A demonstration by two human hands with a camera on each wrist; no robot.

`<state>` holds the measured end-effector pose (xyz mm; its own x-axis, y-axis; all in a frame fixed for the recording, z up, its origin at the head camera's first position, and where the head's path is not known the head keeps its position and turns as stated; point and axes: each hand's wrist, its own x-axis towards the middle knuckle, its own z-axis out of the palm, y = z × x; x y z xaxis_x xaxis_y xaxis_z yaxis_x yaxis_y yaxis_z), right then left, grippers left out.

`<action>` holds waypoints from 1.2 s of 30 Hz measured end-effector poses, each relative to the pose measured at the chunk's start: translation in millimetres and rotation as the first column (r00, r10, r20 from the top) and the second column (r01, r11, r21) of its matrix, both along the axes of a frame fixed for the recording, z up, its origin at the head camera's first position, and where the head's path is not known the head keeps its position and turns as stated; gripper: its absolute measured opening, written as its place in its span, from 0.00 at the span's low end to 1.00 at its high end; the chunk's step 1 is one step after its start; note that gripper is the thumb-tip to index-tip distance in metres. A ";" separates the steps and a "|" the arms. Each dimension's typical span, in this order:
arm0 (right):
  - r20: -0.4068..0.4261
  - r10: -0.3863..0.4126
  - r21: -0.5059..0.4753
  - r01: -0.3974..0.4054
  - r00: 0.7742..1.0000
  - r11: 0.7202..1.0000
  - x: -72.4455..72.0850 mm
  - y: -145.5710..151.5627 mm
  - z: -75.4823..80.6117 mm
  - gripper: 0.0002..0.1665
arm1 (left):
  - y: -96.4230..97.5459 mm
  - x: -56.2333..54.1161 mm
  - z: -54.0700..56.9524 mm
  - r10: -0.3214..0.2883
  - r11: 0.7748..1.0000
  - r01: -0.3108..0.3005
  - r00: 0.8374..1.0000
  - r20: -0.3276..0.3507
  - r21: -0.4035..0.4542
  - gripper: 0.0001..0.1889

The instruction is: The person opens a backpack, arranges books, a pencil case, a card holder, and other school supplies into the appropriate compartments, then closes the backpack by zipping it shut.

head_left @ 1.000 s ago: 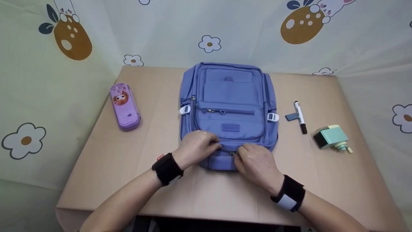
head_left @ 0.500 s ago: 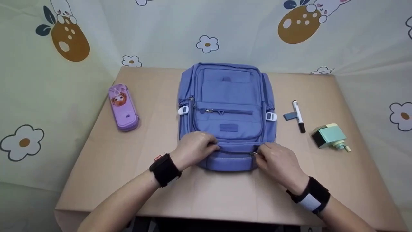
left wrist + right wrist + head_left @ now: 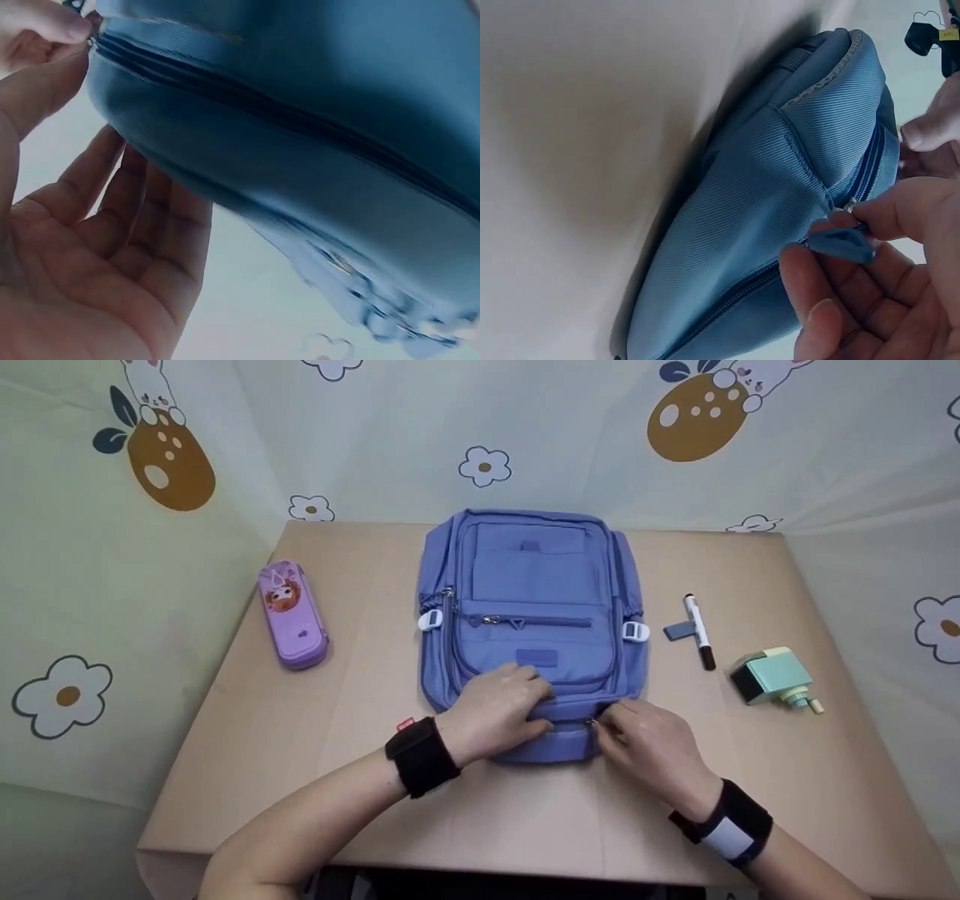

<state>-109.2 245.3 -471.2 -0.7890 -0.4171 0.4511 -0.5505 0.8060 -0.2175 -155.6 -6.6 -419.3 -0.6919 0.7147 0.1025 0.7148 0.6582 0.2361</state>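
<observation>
1. Landmark: backpack, lying front face up on table. Work area = its near edge, at lower zip.
2. RH (right hand): at backpack's near R corner. Thumb + index closed, pinching zip pull; remaining fingers loosely bent.
3. LH (left hand): at mid near edge of backpack. Thumb well apart from fingers; fingers relaxed, touching fabric, no firm grip seen.
4. Step (judged): running slider along zip. Draw pull parallel to track, low angle, steady speed; don't yank upward.
5. LH should hold fabric taut opp. RH pull dir., esp. near the corner, where slack cloth could snag teeth.
6. Zip fully closed or not: can't tell; check teeth before releasing pull.
</observation>
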 end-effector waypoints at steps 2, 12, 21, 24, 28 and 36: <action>-0.020 0.015 -0.006 -0.015 1.000 1.000 0.4 0.7 -1.0 0.09 | 11.2 -0.3 -2.2 -0.022 0.999 0.021 0.998 -0.052 -0.032 0.19; -0.028 0.046 -0.015 -0.047 0.999 0.999 -0.6 2.6 -4.5 0.11 | 29.5 -4.0 -13.8 -0.006 0.997 -0.007 0.986 -0.164 -0.082 0.09; 0.076 -0.002 -0.012 0.003 0.997 1.000 -3.5 9.2 -1.2 0.08 | 29.7 -7.1 -11.9 0.035 0.997 -0.039 0.997 -0.068 -0.069 0.09; 0.111 -0.032 -0.002 0.033 0.993 0.999 -4.7 15.1 0.7 0.08 | 29.4 -7.8 -11.3 0.041 0.997 -0.044 0.998 -0.048 -0.071 0.09; 0.139 -0.072 0.016 0.070 0.988 0.997 -6.1 25.7 3.0 0.12 | 27.1 -7.4 -10.3 0.038 0.997 -0.040 0.999 -0.037 -0.062 0.08; 0.160 -0.172 0.051 0.166 0.972 0.985 -9.7 45.6 2.3 0.10 | 26.9 -5.2 -10.5 0.035 0.997 -0.036 0.999 -0.028 -0.067 0.08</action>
<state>-118.9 290.9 -468.8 -0.9112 -0.2855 0.2970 -0.3653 0.8933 -0.2619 -160.8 20.3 -429.8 -0.7146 0.6956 0.0737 0.6962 0.6971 0.1713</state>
